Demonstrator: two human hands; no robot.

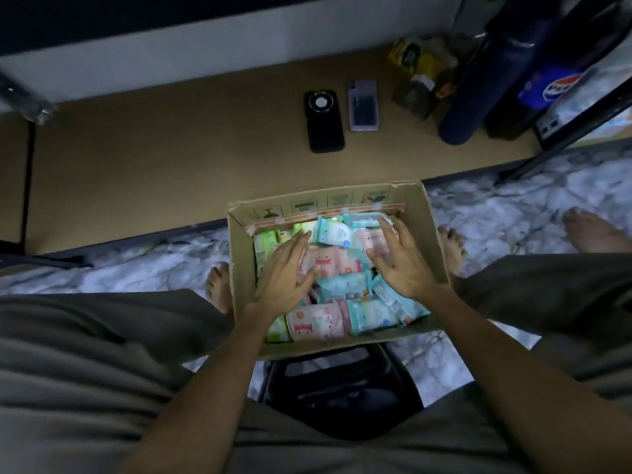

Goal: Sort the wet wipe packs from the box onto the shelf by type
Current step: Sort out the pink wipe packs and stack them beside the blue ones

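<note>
Wipe packs fill an open cardboard box that sits at the centre of the view, on the pale marbled floor between the seated person's knees. The packs are soft, flat pouches in three colours: pink ones with cartoon prints at the middle and at 6 o'clock, teal ones at 12, 3 and 5 o'clock, and green ones along the 9 o'clock wall. They lie jumbled, long axes at mixed angles; most of the pink ones run roughly 9 to 3 o'clock.

The left hand reaches in from 7 o'clock, palm down, fingers straight and spread wide over the pink and green packs, gripping nothing. The right hand comes in from 5 o'clock, also palm down with fingers spread wide, resting on the packs at the 2 o'clock corner; it holds nothing either.

At 12 o'clock beyond the box lies the tan shelf, bearing two phones and some bottles.
</note>
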